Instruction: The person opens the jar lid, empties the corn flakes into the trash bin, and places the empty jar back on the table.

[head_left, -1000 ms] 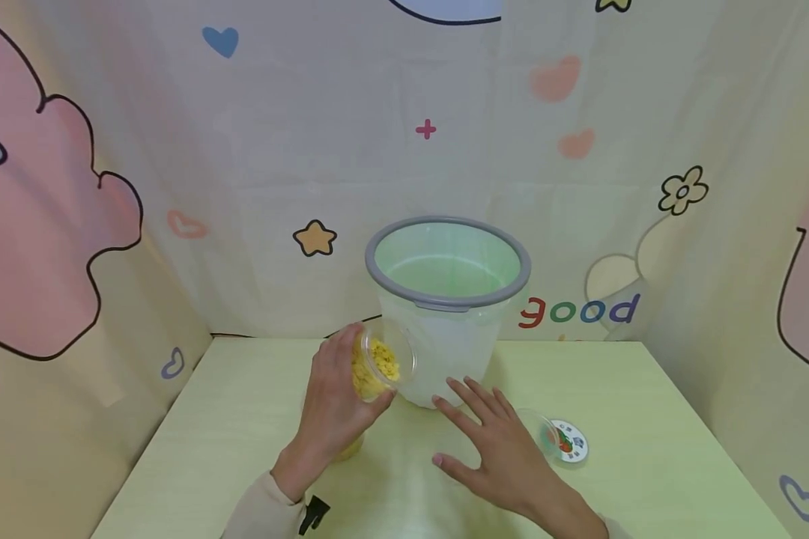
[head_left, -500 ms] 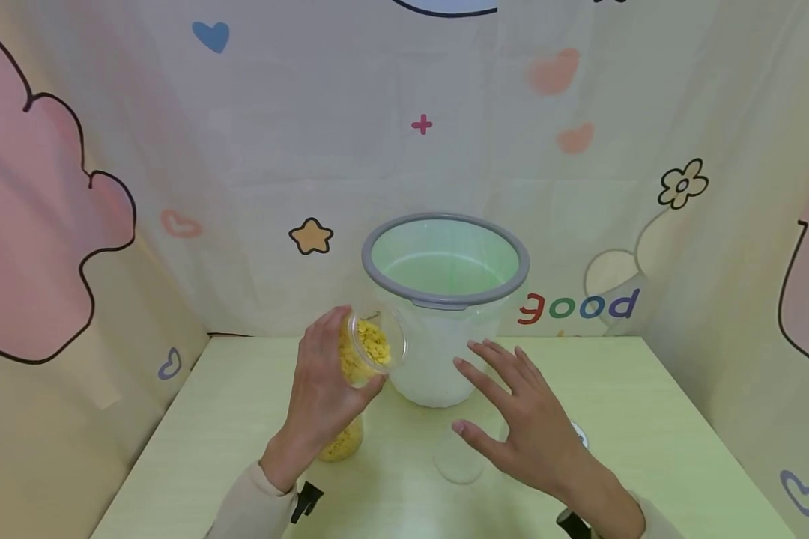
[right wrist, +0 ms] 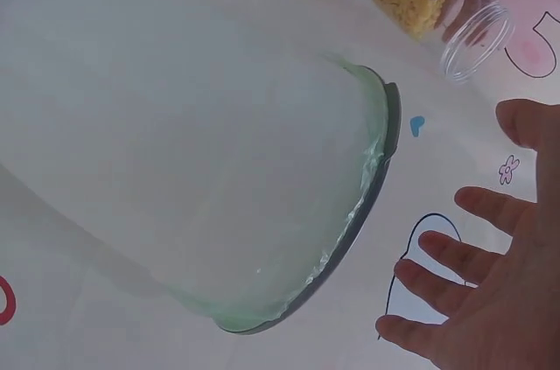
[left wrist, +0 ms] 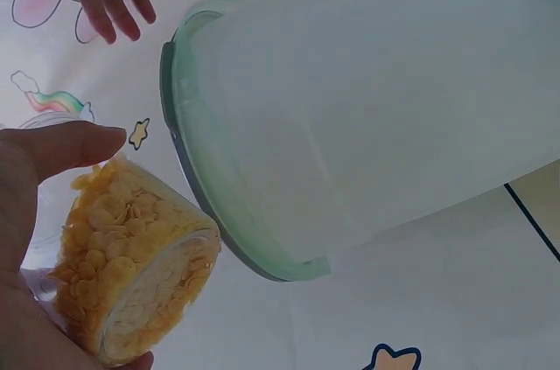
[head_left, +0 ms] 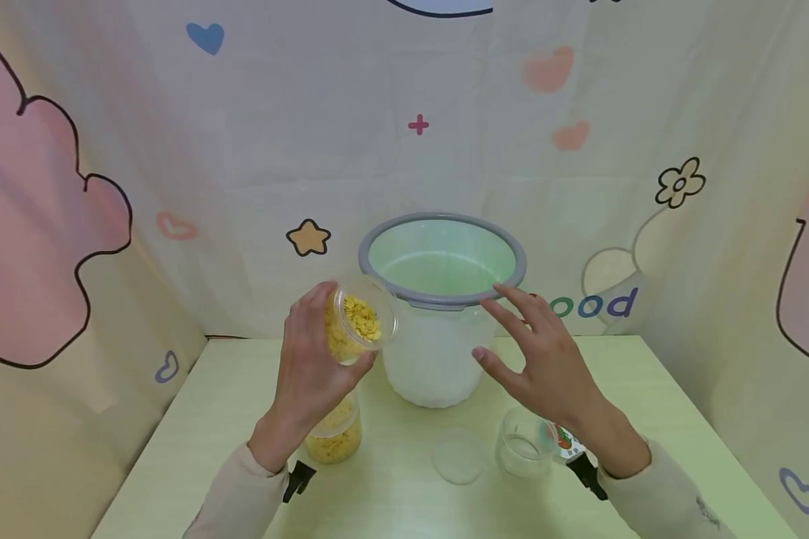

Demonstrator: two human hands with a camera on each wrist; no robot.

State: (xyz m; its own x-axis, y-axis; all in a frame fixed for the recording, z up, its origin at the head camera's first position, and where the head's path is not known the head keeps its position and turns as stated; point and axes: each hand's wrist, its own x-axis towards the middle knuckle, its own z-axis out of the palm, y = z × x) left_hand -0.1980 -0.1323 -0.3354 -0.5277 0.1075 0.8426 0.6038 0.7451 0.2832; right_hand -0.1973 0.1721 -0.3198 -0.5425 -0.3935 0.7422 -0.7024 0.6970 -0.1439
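My left hand (head_left: 313,355) grips a clear jar (head_left: 342,322) partly filled with yellow flakes (head_left: 361,317). The jar is tilted, its uncovered mouth facing right, at the front left of a white trash bin (head_left: 434,352) with a grey rim and a pale green liner. In the right wrist view the flakes lie towards the jar's base, away from its mouth. My right hand (head_left: 542,352) holds nothing; its fingers are spread in front of the bin's right side, near the rim. In the right wrist view those fingers (right wrist: 437,287) appear apart from the bin.
A second jar of yellow flakes (head_left: 335,442) stands on the table below my left hand. A clear round lid (head_left: 458,457) lies flat in the middle. Right of it stands a clear jar (head_left: 526,453), with a round printed piece (head_left: 568,443) partly hidden behind. A patterned cloth (head_left: 323,135) hangs behind.
Both hands have risen, the left one drifting left with the tilted jar and the right one moving right, up towards the bin's rim. The table's lid and clear jar have come into fuller view.
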